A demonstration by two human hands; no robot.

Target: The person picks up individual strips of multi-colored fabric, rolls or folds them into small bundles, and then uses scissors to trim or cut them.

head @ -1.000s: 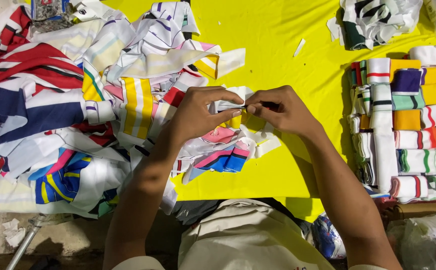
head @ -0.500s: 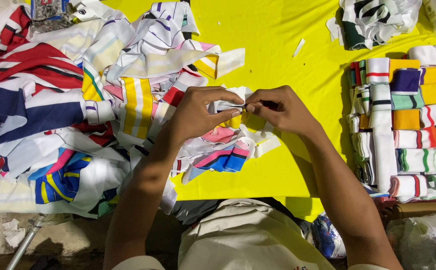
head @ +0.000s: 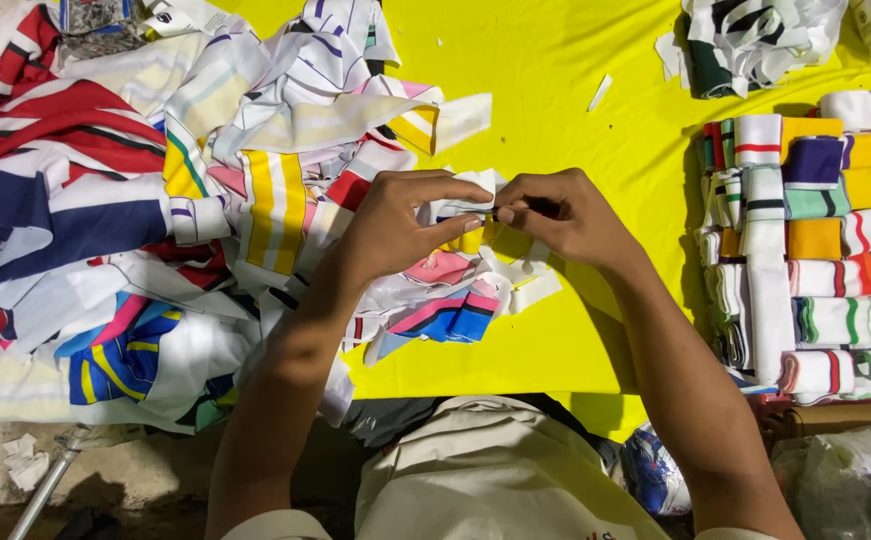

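Both the left hand (head: 396, 225) and the right hand (head: 566, 212) are pinching a small white cloth strip (head: 453, 208) tight above the yellow table (head: 576, 90), so pulling gently and evenly is looking best.

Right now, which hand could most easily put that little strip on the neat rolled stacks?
Probably the right hand: it pinches the white fabric strip nearer the folded striped stacks; the left hand sits over the loose scrap pile.

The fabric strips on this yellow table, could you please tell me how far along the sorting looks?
Done: folded strips stacked in rows at the right. In hand: both hands, left hand and right hand, pinch one white strip. Left: a big loose pile on the left.
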